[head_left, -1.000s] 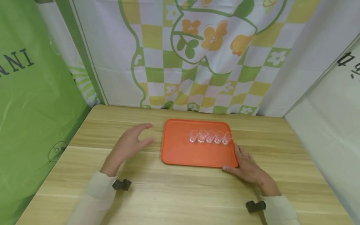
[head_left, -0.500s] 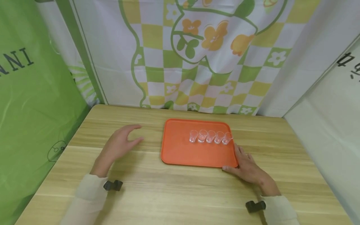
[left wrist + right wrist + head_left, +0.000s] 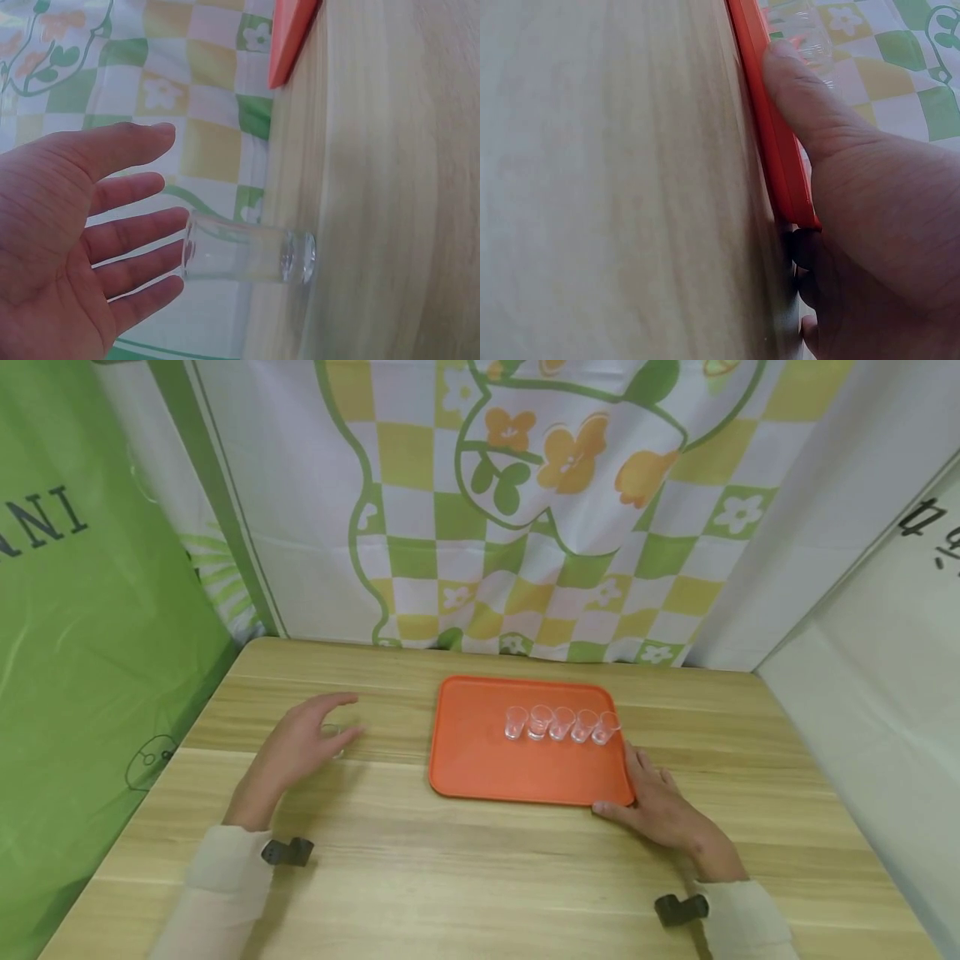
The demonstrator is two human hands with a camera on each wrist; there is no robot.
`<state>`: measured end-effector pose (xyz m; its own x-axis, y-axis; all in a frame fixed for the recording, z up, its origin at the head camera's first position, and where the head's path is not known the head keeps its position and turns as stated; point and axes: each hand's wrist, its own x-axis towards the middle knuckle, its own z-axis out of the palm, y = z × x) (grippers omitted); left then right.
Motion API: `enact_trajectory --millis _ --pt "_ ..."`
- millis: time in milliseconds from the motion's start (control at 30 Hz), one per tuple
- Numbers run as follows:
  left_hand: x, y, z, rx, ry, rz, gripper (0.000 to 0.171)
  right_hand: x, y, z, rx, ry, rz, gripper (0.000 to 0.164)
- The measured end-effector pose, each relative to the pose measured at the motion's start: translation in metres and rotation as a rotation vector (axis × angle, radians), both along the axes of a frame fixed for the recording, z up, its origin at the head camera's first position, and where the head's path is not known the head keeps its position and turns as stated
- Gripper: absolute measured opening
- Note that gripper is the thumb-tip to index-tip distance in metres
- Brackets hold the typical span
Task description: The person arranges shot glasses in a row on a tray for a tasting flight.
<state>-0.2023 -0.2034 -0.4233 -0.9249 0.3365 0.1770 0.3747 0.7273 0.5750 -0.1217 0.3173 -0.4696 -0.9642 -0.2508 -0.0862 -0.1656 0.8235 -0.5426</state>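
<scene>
An orange tray (image 3: 480, 768) lies on the wooden table, with several small clear shot glasses (image 3: 540, 724) standing on it in a row toward its right side. My right hand (image 3: 663, 806) holds the tray's near right corner, thumb along the front rim and fingers along the right side. Left of the tray, my left hand (image 3: 296, 743) hovers with thumb and fingers spread apart. A single shot glass (image 3: 247, 251) stands upright on the table just beyond its fingertips in the left wrist view. In the head view, the left hand partly hides that glass.
The wooden table (image 3: 465, 877) meets a patterned curtain (image 3: 420, 527) at its back edge. A green cloth (image 3: 97, 635) hangs on the left and a white one (image 3: 885, 693) on the right.
My left hand has moved left, away from the tray, and a shot glass now shows between its thumb and fingers. The right hand and the tray have stayed put.
</scene>
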Motion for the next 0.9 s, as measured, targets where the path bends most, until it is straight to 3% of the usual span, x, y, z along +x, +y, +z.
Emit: enact_trajectory --millis 467,900 --pt "0.003 -0.015 -0.005 -0.026 -0.030 -0.017 0.052 0.001 -0.001 0.000 -0.016 0.011 0.000 0.113" --pt "0.006 -0.029 -0.008 -0.017 -0.109 -0.043 0.064 0.000 0.001 -0.002 -0.005 0.013 0.000 0.113"
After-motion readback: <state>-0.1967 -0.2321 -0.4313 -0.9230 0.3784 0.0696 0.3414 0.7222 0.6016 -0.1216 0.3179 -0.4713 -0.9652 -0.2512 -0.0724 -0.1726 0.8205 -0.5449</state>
